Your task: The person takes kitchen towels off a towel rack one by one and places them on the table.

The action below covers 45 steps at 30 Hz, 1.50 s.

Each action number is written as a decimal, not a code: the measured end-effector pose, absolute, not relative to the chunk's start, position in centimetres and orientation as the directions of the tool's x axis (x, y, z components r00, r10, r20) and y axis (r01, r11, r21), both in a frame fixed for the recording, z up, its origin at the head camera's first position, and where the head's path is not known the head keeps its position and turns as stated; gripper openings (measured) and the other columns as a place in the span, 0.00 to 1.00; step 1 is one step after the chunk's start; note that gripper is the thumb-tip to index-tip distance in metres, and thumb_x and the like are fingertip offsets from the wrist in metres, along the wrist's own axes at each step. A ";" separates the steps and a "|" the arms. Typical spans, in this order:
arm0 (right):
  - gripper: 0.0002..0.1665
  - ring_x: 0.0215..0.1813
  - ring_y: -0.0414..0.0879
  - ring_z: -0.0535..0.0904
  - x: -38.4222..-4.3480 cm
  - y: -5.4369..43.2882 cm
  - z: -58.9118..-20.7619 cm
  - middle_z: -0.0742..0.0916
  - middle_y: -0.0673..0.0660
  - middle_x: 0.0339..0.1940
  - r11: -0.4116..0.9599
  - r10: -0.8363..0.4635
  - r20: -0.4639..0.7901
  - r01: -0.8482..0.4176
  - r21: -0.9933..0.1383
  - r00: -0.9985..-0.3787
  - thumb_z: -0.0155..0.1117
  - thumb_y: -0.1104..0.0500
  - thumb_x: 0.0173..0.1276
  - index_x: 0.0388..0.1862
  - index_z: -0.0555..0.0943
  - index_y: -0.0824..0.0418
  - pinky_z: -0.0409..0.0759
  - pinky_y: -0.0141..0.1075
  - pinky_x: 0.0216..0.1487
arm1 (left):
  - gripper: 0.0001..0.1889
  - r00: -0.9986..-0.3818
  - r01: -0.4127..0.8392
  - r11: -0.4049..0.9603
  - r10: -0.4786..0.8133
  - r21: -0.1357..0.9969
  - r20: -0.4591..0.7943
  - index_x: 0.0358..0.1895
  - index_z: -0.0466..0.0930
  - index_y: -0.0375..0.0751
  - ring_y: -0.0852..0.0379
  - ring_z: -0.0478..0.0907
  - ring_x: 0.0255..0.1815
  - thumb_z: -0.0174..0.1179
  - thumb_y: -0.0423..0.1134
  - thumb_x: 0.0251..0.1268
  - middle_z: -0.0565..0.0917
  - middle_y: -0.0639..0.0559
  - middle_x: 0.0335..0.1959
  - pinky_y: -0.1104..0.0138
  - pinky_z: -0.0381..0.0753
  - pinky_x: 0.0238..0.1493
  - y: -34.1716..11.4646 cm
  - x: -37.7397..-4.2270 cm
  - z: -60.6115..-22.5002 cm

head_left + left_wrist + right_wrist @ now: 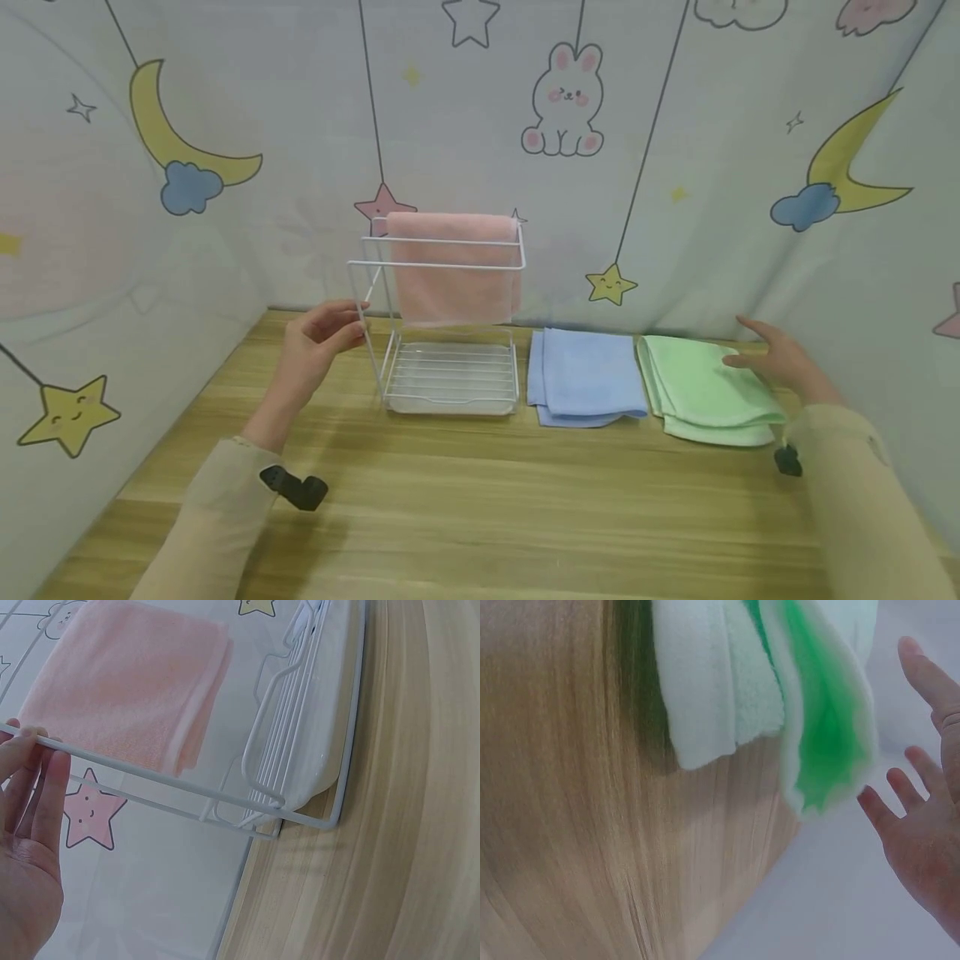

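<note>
My left hand (318,337) pinches the left upright of a white wire rack (435,265) between thumb and fingers; the left wrist view shows the fingertips (56,761) at the rod. Over the rack's rear top bar hangs a pink towel (453,283). A shallow clear tray (450,406) lies at the rack's base, under a wire grid. Off to the right, my right hand (780,358) is by a folded green towel (712,387), with thumb and fingers spread. Its palm (930,847) holds nothing. Left of the green towel lies a folded blue towel (588,375).
Everything stands on a wood-grain table (525,500). Behind and at both sides hangs a pale curtain (480,125) printed with moons, stars and a rabbit. Dark straps with small devices (300,489) sit on the sleeves.
</note>
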State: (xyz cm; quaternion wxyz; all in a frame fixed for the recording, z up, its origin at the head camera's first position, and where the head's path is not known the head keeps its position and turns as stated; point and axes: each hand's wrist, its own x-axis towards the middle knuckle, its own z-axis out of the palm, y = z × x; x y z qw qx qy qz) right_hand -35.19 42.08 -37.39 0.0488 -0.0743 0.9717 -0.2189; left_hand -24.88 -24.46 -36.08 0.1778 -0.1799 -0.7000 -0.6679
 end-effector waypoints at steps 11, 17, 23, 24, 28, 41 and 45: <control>0.55 0.73 0.81 0.49 -35.2 42.1 -37.0 0.53 0.81 0.76 0.882 -0.178 -0.009 -0.155 -0.445 -0.984 0.68 0.45 0.67 0.79 0.48 0.66 0.55 0.76 0.69 | 0.11 -0.877 0.480 0.045 0.021 0.876 0.480 0.51 0.82 0.38 0.65 0.86 0.41 0.61 0.29 0.67 0.88 0.64 0.44 0.70 0.89 0.48 -24.5 -24.9 -36.2; 0.55 0.75 0.81 0.47 -35.2 42.0 -36.4 0.52 0.80 0.76 0.870 -0.176 0.006 -0.159 -0.466 -0.984 0.67 0.45 0.67 0.80 0.48 0.65 0.54 0.76 0.69 | 0.12 -0.873 0.487 0.048 0.019 0.872 0.487 0.52 0.80 0.32 0.65 0.86 0.41 0.61 0.29 0.67 0.88 0.65 0.44 0.71 0.89 0.47 -24.5 -25.0 -36.2; 0.56 0.76 0.79 0.45 -35.2 41.6 -35.7 0.50 0.79 0.78 0.872 -0.175 0.007 -0.158 -0.464 -0.985 0.66 0.44 0.67 0.80 0.47 0.63 0.53 0.77 0.69 | 0.11 -0.869 0.495 0.060 0.016 0.867 0.495 0.51 0.81 0.35 0.68 0.86 0.40 0.60 0.28 0.67 0.87 0.66 0.44 0.73 0.89 0.46 -24.5 -24.9 -36.2; 0.56 0.76 0.79 0.45 -35.2 41.5 -35.6 0.50 0.79 0.77 0.872 -0.178 0.014 -0.165 -0.461 -0.984 0.67 0.44 0.67 0.80 0.47 0.64 0.53 0.77 0.69 | 0.12 -0.868 0.496 0.062 0.017 0.866 0.495 0.52 0.81 0.32 0.68 0.86 0.40 0.60 0.28 0.67 0.87 0.66 0.44 0.74 0.89 0.46 -24.5 -24.8 -36.2; 0.54 0.75 0.79 0.47 -35.2 41.2 -35.1 0.53 0.80 0.77 0.871 -0.198 0.067 -0.207 -0.446 -0.978 0.68 0.47 0.66 0.79 0.50 0.66 0.54 0.77 0.69 | 0.15 -0.869 0.494 0.068 0.020 0.867 0.494 0.55 0.76 0.24 0.69 0.86 0.40 0.60 0.28 0.68 0.87 0.67 0.44 0.74 0.89 0.46 -24.5 -24.8 -36.2; 0.51 0.78 0.73 0.48 -36.2 38.8 -31.6 0.55 0.73 0.79 0.857 -0.230 0.151 -0.273 -0.437 -0.962 0.68 0.47 0.67 0.80 0.53 0.60 0.53 0.75 0.71 | 0.13 -0.870 0.492 0.053 0.021 0.869 0.492 0.54 0.80 0.31 0.68 0.86 0.41 0.61 0.28 0.67 0.87 0.66 0.44 0.74 0.89 0.46 -24.5 -24.8 -36.0; 0.49 0.79 0.71 0.50 -36.5 37.1 -30.1 0.58 0.71 0.79 0.842 -0.249 0.192 -0.310 -0.441 -0.949 0.68 0.48 0.67 0.79 0.56 0.59 0.57 0.74 0.71 | 0.13 -0.869 0.495 0.055 0.023 0.867 0.495 0.53 0.80 0.32 0.68 0.86 0.40 0.60 0.28 0.68 0.87 0.66 0.44 0.74 0.89 0.46 -24.5 -24.8 -36.1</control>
